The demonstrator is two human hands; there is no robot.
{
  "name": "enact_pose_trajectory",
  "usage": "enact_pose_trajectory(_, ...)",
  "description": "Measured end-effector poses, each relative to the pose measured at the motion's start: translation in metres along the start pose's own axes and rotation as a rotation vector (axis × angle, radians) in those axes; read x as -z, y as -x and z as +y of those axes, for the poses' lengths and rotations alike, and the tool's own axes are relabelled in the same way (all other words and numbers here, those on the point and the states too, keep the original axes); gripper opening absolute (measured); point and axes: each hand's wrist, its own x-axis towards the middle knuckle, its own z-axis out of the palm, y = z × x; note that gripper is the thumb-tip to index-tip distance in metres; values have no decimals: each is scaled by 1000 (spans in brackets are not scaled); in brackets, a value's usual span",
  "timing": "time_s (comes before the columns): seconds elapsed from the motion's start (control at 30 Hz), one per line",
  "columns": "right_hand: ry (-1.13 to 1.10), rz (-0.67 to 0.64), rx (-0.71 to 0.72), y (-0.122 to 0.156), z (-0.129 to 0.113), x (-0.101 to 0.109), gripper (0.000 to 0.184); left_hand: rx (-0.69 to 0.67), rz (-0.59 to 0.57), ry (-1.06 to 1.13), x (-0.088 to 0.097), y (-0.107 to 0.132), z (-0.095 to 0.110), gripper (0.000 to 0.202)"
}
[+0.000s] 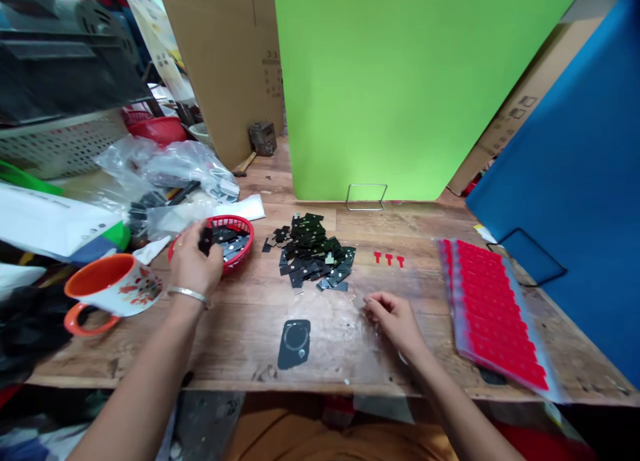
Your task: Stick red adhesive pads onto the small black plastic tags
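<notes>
My left hand (pixel 196 257) is over the left side of a red plastic basket (pixel 245 253), with a small flat black piece (pixel 205 241) between thumb and fingers. More dark flat pieces (pixel 233 242) lie inside the basket. To its right, a loose heap of black flat pieces (pixel 313 251) covers the tabletop. My right hand (pixel 397 319) rests low over the table, right of the heap, its thumb and index finger pinched together. A small greyish bit shows at those fingertips, too unclear to name. Several red T-shaped pieces (pixel 389 259) lie in a row beyond this hand.
Stacked sheets of red pieces (pixel 493 307) lie at the right. A dark patch with a ring mark (pixel 294 344) is near the front edge. An orange and white mug (pixel 117 284) stands left, by plastic bags (pixel 170 164). Green (pixel 400 87) and blue (pixel 565 201) boards stand behind.
</notes>
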Motion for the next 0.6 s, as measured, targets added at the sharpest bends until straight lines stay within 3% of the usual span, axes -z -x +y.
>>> enact_pose_trajectory(0.1, 195, 13, 199, -16, -11, -12, 18, -167, -66, 62, -7, 30, 16, 37)
enact_pose_trajectory(0.23, 474, 52, 494, -46, -26, -33, 16, -231, -419, 249, -26, 91, 48, 25)
enact_pose_trajectory(0.3, 597, 72, 585, -61, -30, -44, 20, -228, -522, 310, -33, 112, 60, 24)
enact_pose_trajectory(0.47, 891, 30, 690, -88, -29, -62, 19, -172, -634, 401, -34, 127, 65, 21)
enact_pose_trajectory(0.6, 979, -18, 745, -91, -27, -60, 17, -81, -655, 453, -32, 127, 58, 22)
